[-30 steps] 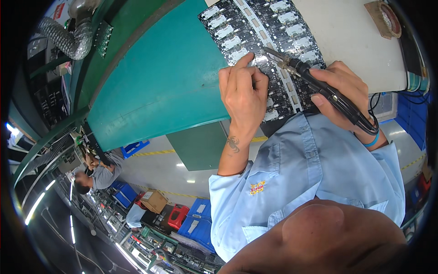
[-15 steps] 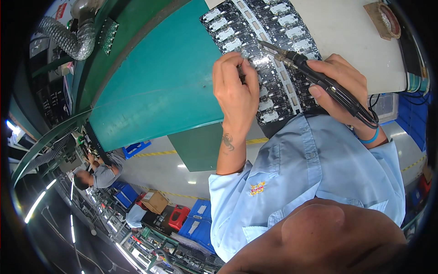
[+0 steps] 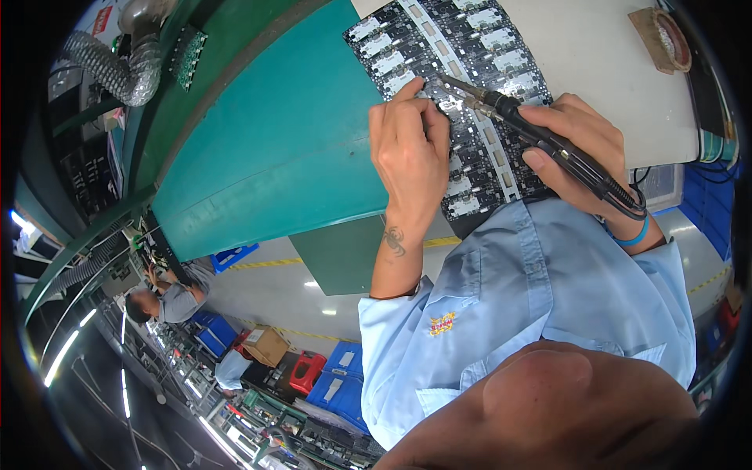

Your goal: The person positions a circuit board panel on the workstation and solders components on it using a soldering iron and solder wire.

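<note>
A black soldering iron (image 3: 548, 145) lies slantwise in my right hand (image 3: 580, 145), with fingers and thumb wrapped round its handle. Its slim metal end points up and left, low over the middle of a black circuit board panel (image 3: 497, 59) with rows of silver-white patches. From the frame I cannot tell whether the tip touches the board. My left hand (image 3: 411, 149) rests at the panel's left edge, fingers curled and index fingertip reaching close to the iron's tip. What it pinches, if anything, is hidden. A pale strip (image 3: 446, 59) runs lengthwise down the panel.
Green matting (image 3: 274, 157) covers the bench to the left; a pale surface (image 3: 603, 47) lies right. A round holder (image 3: 666, 43) sits far right. A silver duct (image 3: 129, 74) hangs far left. Behind are blue crates (image 3: 337, 392), a red stool (image 3: 307, 372) and a seated co-worker (image 3: 176, 301).
My left index finger has stretched up and forward toward the iron's tip. The soldering iron and my right hand have shifted slightly left and down. The panel stays in place.
</note>
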Tool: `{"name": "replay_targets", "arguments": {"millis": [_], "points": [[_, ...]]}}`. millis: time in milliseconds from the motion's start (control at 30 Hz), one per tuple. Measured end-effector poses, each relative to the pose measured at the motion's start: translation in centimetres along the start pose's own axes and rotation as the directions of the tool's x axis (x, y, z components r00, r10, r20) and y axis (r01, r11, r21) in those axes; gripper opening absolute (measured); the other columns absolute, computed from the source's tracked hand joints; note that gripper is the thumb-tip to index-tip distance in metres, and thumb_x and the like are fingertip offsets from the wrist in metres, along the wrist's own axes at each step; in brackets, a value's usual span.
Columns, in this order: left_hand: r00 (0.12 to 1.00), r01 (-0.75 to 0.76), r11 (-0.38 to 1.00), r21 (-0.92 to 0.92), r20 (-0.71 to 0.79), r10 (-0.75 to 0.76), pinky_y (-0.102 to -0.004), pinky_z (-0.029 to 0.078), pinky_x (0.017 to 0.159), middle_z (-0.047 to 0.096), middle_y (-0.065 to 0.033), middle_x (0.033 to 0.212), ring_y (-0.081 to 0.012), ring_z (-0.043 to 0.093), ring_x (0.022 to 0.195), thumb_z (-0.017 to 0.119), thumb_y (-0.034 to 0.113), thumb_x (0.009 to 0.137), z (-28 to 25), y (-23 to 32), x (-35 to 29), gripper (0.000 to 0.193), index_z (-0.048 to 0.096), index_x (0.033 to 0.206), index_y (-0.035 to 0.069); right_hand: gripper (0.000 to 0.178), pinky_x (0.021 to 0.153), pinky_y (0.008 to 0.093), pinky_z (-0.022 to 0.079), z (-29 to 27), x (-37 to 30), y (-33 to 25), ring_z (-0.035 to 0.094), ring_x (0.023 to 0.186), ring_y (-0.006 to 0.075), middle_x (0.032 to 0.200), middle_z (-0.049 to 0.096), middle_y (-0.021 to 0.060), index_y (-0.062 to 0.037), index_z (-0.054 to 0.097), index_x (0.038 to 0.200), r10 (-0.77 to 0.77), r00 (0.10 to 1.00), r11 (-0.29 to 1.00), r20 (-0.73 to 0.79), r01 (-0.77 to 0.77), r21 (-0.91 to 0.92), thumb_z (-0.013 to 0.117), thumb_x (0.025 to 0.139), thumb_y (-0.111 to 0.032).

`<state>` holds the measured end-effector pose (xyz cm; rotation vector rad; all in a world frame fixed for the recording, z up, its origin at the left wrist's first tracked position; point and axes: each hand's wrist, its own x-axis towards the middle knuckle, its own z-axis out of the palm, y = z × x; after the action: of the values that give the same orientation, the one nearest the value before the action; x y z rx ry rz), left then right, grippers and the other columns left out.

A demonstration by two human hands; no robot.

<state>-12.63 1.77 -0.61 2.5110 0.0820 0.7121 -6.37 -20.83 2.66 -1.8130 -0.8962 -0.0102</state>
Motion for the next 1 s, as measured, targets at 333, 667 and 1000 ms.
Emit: {"name": "replay_targets", "arguments": {"millis": [333, 667, 1000], "points": [[1.000, -0.003, 1.000, 0.002, -0.004, 0.003, -0.0345, 0.053, 0.078, 0.077, -0.0156, 0.118, -0.0252, 0.060, 0.084, 0.074, -0.012, 0.076, 0.3, -0.3, -0.2, 0.025, 0.062, 0.092, 0.003, 0.041, 0.072, 0.0306, 0.051, 0.4, 0.3, 0.4, 0.056, 0.073, 0.0204, 0.084, 0.069, 0.0082, 0.0032, 0.074, 0.121, -0.001, 1.000, 1.000, 0.022, 0.000, 0.021, 0.083, 0.081, -0.001], [0.995, 0.074, 0.994, -0.075, -0.068, -0.079, -0.0350, 0.050, 0.075, 0.069, -0.0083, 0.094, -0.0226, 0.055, 0.078, 0.073, -0.006, 0.085, -0.4, -0.3, 1.2, 0.016, 0.063, 0.094, 0.002, 0.041, 0.071, 0.0308, 0.051, 0.1, 0.2, 0.6, 0.057, 0.074, 0.0207, 0.089, 0.072, 0.0103, 0.0035, 0.074, 0.121, -0.002, 1.000, 1.000, -0.009, 0.003, 0.017, 0.082, 0.080, 0.000], [0.978, 0.136, 0.986, -0.095, 0.173, -0.118, -0.0364, 0.046, 0.072, 0.051, -0.0046, 0.080, -0.0210, 0.048, 0.072, 0.073, -0.001, 0.091, -1.0, -1.9, 2.8, 0.008, 0.070, 0.098, 0.002, 0.041, 0.070, 0.0299, 0.050, -0.4, -0.1, 0.4, 0.057, 0.074, 0.0206, 0.094, 0.075, 0.0128, 0.0053, 0.074, 0.120, 0.017, 0.998, 1.000, -0.060, -0.015, 0.027, 0.081, 0.080, 0.000]]}}
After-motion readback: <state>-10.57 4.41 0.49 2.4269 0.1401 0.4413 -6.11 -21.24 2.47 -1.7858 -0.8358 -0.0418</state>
